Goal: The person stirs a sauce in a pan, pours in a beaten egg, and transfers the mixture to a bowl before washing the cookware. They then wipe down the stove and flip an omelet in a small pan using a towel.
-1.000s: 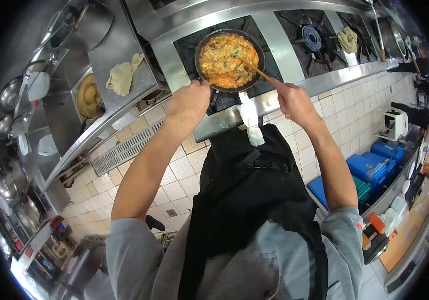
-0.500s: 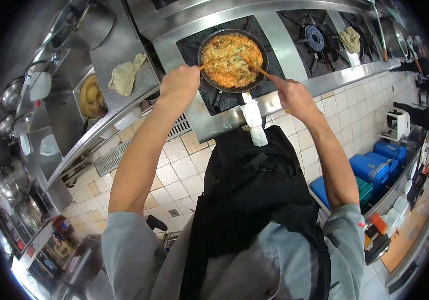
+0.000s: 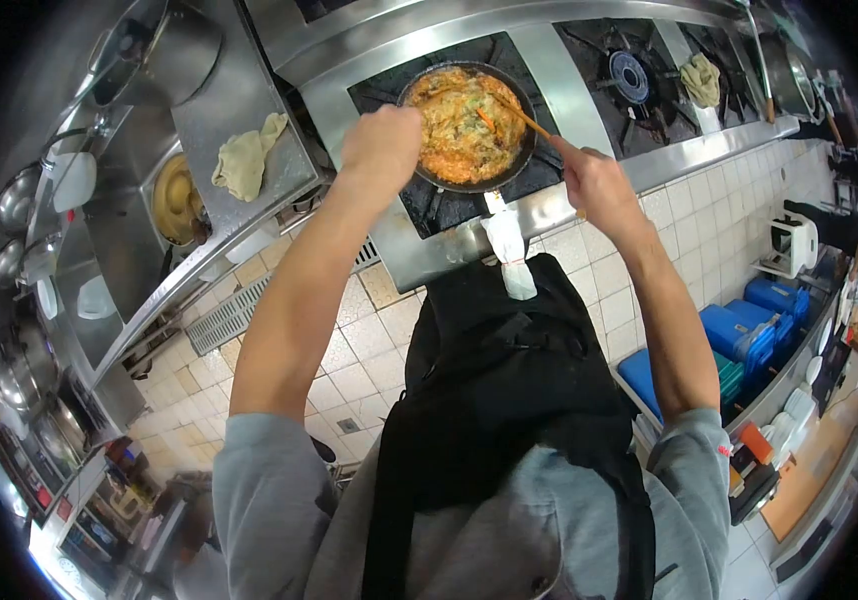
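A dark frying pan sits on the near-left burner, filled with a chunky orange and yellow food mixture. Its handle, wrapped in white cloth, points toward my body. Closed around a wooden utensil, my right hand stays beyond the pan's right rim while the utensil's far end lies in the food. My left hand is a fist over the pan's left rim. It grips a second wooden utensil, mostly covered by the hand now; the ends of both utensils are hard to make out in the food.
Another burner lies to the right, with a crumpled cloth beyond it. Left of the stove, a beige cloth rests on a steel counter beside a sink holding a round yellowish pan. Blue bins stand at right.
My left hand has moved right and slightly up, over the pan's edge. My right hand has shifted a little right and down. The food has been pushed about and looks more heaped.
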Demonstrator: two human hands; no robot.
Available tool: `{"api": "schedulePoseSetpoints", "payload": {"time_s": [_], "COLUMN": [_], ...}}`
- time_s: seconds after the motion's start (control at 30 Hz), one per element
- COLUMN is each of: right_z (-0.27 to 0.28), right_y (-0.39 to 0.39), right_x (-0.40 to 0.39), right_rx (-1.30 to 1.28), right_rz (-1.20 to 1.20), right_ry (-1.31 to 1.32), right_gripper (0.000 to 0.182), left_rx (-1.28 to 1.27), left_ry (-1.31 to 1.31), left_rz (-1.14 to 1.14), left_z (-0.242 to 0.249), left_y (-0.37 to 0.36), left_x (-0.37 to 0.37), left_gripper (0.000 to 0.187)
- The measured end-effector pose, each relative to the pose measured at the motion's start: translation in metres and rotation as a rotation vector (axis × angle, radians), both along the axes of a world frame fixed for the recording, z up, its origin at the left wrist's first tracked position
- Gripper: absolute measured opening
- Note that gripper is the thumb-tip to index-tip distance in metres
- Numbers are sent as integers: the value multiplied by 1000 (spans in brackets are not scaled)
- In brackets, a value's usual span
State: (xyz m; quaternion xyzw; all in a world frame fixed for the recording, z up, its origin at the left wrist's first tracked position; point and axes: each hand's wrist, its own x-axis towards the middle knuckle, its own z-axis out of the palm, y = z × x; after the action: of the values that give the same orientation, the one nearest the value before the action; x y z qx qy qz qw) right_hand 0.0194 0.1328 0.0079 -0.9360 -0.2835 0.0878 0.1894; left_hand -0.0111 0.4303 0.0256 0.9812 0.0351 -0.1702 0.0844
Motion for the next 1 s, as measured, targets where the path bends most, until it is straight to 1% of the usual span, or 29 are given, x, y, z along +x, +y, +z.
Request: {"api": "schedulePoseSetpoints", "payload": {"time_s": [0.07,0.17,0.27,0.3,0.37,0.4,0.47,0.5,0.57,0.6,0.67,0.7,0.77,0.8,0.87,0.97,1.0], "right_z": [21,11,-11,-9,1,9,28,35,27,23,21,32,50,48,36,-2,-1], "right_y": [10,20,9,8,6,6,9,12,5,1,-5,-2,8,15,28,42,44], "right_x": [-12,-20,-3,-2,-6,-9,-23,-33,-43,-44,-39,-38,-34,-32,-22,0,2], "right_rx": [4,-28,-28,-27,6,6,27,-29,-55,-82,-50,-59,-53,-52,98,23,24], "right_rz": [-9,52,52,54,77,78,128,134,157,173,173,182,192,194,206,202,207], "right_ry": [9,-3,-7,-9,-42,-45,40,101,114,129,125,139,143,141,28,-7,-8], "right_gripper": [45,46,46,46,50,50,49,50,50,50,49,49,48,48,53,51,51], "left_rx": [-23,-68,-30,-29,-60,-61,-66,-66,0,1,-8,-8,-16,-14,-24,36,37], "left_ry": [-55,-6,50,48,-37,-40,31,33,106,102,109,112,24,22,-129,-108,-109], "left_rz": [3,-16,-29,-27,-30,-29,-8,-4,-100,-99,-91,-86,-40,-37,-16,-12,-7], "left_z": [12,-5,-15,-10,9,21,40,34,13,15,22,30,44,42,35,5,2], "left_y": [-10,-19,-11,-7,-2,-2,-3,-1,6,9,15,17,21,23,26,26,30], "left_x": [-13,-28,-44,-49,-63,-69,-79,-87,-99,-98,-94,-92,-78,-71,-55,-31,-26], "left_gripper": [24,26,28,28,30,30,23,23,23,23,32,32,29,29,21,22,22]}}
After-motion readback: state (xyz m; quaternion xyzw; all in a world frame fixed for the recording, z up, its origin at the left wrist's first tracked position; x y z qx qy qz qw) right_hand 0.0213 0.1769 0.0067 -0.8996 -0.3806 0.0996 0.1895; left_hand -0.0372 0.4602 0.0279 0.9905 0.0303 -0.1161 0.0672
